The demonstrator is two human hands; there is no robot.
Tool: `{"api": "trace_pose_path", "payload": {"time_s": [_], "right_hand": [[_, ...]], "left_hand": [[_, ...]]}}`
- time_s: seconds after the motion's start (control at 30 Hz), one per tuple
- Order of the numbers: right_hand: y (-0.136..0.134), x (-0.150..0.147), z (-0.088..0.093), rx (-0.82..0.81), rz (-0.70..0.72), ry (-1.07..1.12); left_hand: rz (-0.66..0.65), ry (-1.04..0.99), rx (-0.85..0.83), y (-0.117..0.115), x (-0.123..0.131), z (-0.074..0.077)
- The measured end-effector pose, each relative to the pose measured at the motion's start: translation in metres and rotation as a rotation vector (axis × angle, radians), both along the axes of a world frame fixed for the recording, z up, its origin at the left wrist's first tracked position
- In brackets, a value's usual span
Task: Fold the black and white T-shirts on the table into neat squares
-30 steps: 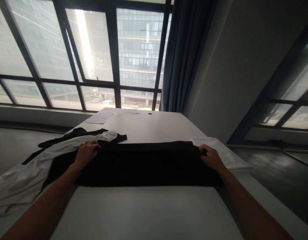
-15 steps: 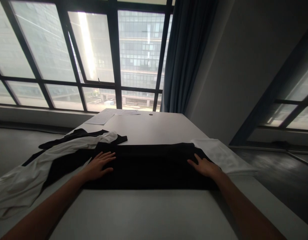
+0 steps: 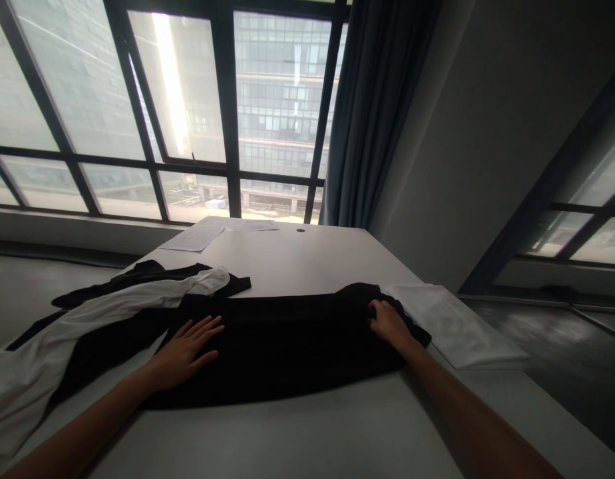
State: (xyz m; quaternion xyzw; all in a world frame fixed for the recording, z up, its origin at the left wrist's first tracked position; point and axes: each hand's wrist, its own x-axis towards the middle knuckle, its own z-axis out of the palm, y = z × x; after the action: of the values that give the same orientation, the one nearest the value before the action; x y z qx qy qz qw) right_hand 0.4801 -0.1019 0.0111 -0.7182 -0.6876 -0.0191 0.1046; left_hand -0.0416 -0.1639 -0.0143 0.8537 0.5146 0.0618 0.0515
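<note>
A long folded black garment [image 3: 282, 352] lies across the white table in front of me; its exact kind does not show. My left hand [image 3: 185, 352] rests flat on its left end, fingers spread. At the other end, my right hand [image 3: 389, 324] has its fingers curled in and pinches the black fabric, which bunches up around it. A folded white cloth [image 3: 452, 326] lies just beyond the right end. On the left, a loose white garment [image 3: 102, 309] is heaped with other black clothing [image 3: 112, 346].
The white table [image 3: 297, 266] stretches away towards the window. Sheets of paper [image 3: 192, 238] lie at its far left corner, and a dark round hole [image 3: 300, 230] sits near the far edge. A blue curtain [image 3: 362, 133] hangs behind it.
My right hand has curled from spread fingers into a grip and shifted slightly left. The right end of the black garment has drawn inward, and its near edge now slants. My left hand stays flat.
</note>
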Motion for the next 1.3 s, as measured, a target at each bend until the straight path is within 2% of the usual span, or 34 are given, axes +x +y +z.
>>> {"api": "trace_pose_path", "payload": {"time_s": [0.13,0.3,0.37,0.43,0.5,0.67,0.77,0.9,1.03,1.17,1.3], "right_hand": [[0.063,-0.036,0.03,0.056,0.005,-0.083],[0.146,-0.077,0.08,0.327,0.037,-0.082],[0.167,-0.09,0.088,0.338,-0.038,-0.061],[0.174,-0.102,0.085,0.255,-0.133,-0.046],[0.165,-0.112,0.074,0.124,-0.131,-0.036],[0.099,-0.13,0.034,-0.216,0.151,0.015],[0.058,-0.14,0.015,-0.252,0.214,0.052],[0.024,-0.151,0.001,-0.163,0.309,0.129],[0.008,-0.137,0.005,-0.134,0.302,0.106],[-0.007,-0.106,0.026,-0.137,0.253,0.044],[-0.032,-0.085,0.046,-0.089,0.136,-0.02]], "left_hand": [[0.05,-0.012,0.041,-0.007,0.008,0.0],[0.098,-0.088,0.177,-0.008,0.006,0.0],[0.109,-0.1,0.225,-0.006,0.001,-0.003],[0.117,-0.094,0.232,-0.005,-0.003,-0.006],[0.131,-0.082,0.216,-0.004,-0.003,-0.007],[0.153,-0.029,0.23,-0.002,0.015,0.007],[0.138,0.065,0.252,0.001,0.029,0.021],[0.1,0.186,0.192,-0.008,0.05,0.038],[0.064,0.202,0.112,-0.04,0.075,0.05],[0.023,0.112,0.034,-0.08,0.11,0.055],[-0.133,-0.065,-0.064,-0.106,0.145,0.061]]}}
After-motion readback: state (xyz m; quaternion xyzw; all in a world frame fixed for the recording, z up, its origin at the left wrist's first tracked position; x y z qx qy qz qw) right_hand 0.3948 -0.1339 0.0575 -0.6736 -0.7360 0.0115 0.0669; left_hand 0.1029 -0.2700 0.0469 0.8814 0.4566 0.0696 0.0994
